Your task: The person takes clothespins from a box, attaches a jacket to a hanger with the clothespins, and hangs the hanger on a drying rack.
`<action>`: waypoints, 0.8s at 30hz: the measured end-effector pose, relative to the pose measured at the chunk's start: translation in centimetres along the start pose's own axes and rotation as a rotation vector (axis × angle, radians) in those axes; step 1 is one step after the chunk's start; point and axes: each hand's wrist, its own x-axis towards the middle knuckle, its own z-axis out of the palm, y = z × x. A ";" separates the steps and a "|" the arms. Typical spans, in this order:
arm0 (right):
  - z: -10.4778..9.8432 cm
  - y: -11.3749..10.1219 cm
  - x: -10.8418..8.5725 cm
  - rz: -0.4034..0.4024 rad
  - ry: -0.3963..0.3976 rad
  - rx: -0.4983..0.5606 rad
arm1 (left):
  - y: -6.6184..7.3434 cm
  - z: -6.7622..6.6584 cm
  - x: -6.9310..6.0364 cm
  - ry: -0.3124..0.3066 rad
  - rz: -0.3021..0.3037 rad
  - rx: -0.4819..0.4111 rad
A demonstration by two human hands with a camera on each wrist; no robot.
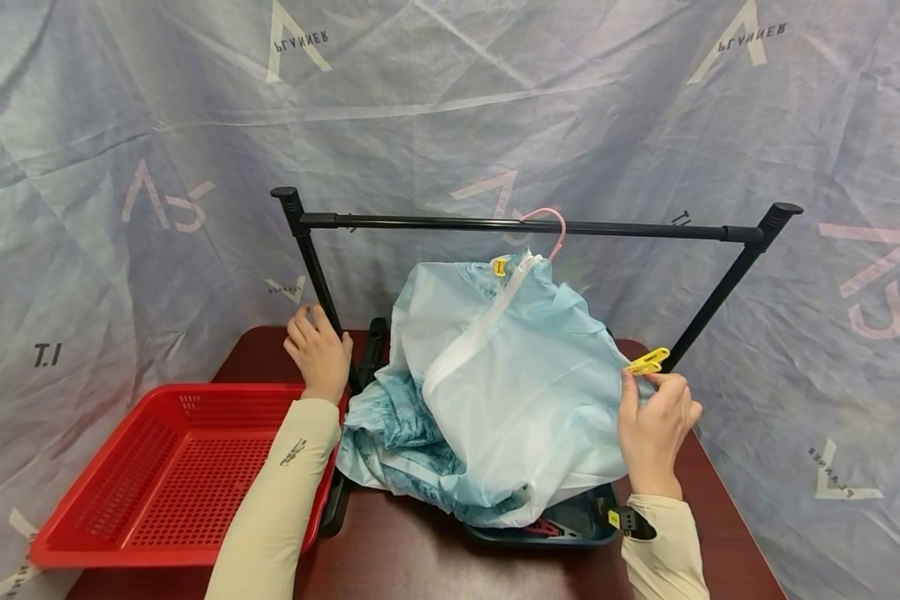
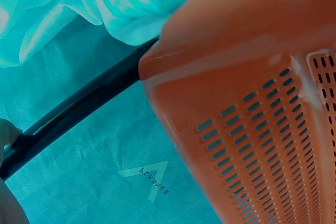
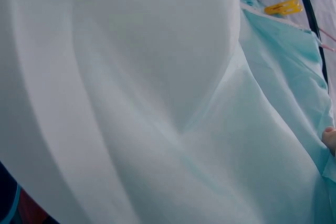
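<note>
A light blue jacket with a white front band hangs on a pink hanger from a black rack's bar. My left hand holds the rack's left post, thumb and fingers on either side; the left wrist view catches only fingertips beside the black post. At the jacket's right shoulder, my right hand pinches the fabric just below a yellow clothespin. A second yellow clothespin sits at the collar. In the right wrist view, the jacket covers most of the picture.
A red plastic basket with slotted walls stands at the left of the dark red table. Beneath the jacket is a dark blue tray, partly hidden, with clips in it. Grey printed cloth hangs behind the rack.
</note>
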 end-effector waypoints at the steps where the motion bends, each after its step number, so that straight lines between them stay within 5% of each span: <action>1: 0.0 0.0 0.0 0.003 -0.004 -0.001 | 0.0 0.0 0.0 0.002 0.001 0.000; 24: 0.6 0.2 -0.2 0.030 -0.031 -0.021 | 0.0 0.0 0.0 -0.011 -0.013 -0.018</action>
